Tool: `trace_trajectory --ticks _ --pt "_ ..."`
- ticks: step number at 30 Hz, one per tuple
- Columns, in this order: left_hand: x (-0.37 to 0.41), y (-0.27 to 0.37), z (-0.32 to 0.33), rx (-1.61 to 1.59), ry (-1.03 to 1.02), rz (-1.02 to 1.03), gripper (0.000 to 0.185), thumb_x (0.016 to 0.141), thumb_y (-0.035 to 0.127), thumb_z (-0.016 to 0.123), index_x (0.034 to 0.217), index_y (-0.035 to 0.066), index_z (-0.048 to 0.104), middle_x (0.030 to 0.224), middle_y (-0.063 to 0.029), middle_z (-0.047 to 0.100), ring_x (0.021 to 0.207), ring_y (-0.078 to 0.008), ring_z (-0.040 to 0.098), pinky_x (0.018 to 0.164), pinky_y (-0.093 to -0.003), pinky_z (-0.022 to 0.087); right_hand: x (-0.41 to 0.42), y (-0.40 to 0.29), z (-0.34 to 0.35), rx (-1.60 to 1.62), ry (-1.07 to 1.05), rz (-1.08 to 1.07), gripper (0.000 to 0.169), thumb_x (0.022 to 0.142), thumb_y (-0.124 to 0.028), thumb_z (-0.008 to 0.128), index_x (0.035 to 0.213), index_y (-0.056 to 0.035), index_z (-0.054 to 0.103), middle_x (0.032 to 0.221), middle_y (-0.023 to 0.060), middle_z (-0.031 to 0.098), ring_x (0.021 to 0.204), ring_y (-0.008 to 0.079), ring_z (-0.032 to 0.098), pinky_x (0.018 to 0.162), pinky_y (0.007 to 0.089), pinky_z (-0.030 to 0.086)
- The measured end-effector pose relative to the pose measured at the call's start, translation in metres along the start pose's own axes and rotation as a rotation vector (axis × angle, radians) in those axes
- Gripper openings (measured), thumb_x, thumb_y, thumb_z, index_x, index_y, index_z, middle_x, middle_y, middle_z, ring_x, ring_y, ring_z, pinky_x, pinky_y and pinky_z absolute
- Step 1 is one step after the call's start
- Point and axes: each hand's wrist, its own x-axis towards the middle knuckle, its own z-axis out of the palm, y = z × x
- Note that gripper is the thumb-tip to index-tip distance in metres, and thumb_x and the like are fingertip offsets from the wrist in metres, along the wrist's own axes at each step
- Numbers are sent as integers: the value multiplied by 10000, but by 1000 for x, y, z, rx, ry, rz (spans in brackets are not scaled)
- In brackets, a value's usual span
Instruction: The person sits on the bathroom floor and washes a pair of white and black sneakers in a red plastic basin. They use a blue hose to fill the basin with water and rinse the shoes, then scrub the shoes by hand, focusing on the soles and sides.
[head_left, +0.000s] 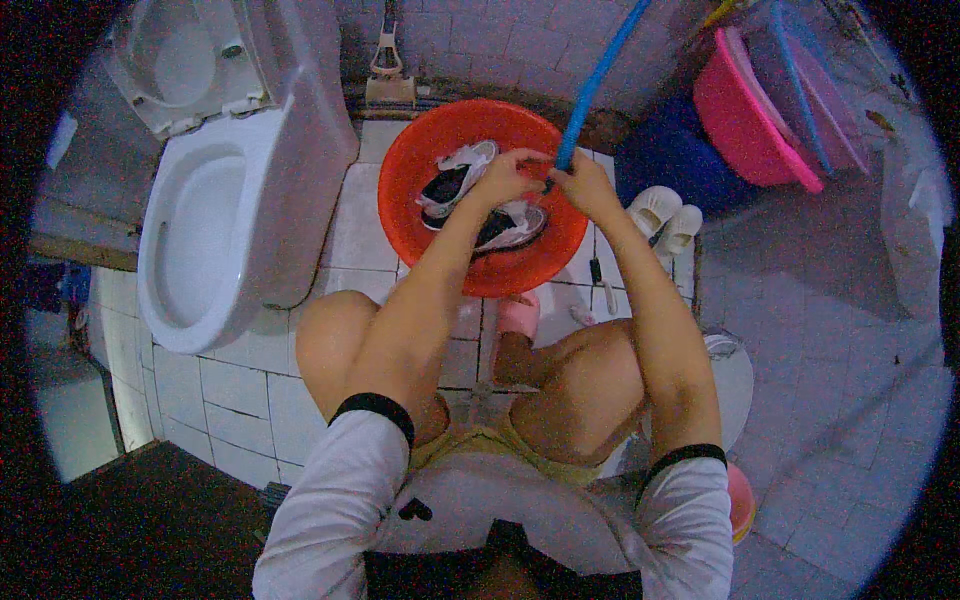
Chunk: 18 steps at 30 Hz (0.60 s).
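A blue hose (598, 79) comes down from the top of the picture, and its lower end is in my right hand (583, 184). My left hand (517, 176) is beside the hose end with curled fingers; whether it grips the hose I cannot tell. Both hands are above the right part of a red plastic basin (405, 157) on the floor. In the basin lie two black and white shoes, one at the upper left (450, 184) and one lower (517, 229), partly hidden by my left forearm.
A white toilet (199, 240) stands at left with its lid raised. White shoes (656, 206), a dark blue container (667, 157) and pink basins (750, 127) are at right. A small brush (604, 289) lies on the tiles, and a pink bucket (741, 499) stands at lower right.
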Motion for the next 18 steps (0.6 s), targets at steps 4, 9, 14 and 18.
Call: trace_trajectory --ticks 4,9,14,18 --pt "-4 22 17 -13 -17 -170 395 710 31 713 1095 51 627 851 -62 659 750 -135 622 661 -290 515 -4 19 9 38 93 -7 340 806 -218 660 1058 -25 539 906 190 653 869 353 635 759 419 482" --pt "1 -20 28 62 27 -128 327 753 61 669 1076 55 621 804 -76 644 701 -165 613 631 -309 499 -3 26 23 96 10 105 477 791 -165 667 1203 -38 464 948 197 641 909 349 634 792 428 483" --pt "-9 -36 39 126 124 -3 300 793 93 647 1078 42 570 935 -135 650 839 -259 623 743 -369 484 -8 20 17 60 33 62 561 788 -139 666 1270 -30 401 1048 205 604 957 344 609 830 422 475" --pt "-13 -48 29 257 197 -80 329 815 118 642 1117 40 536 1042 -169 628 926 -324 612 800 -406 472 16 47 -20 29 327 -33 560 791 -178 675 1257 -3 418 1093 204 589 983 347 593 855 418 463"
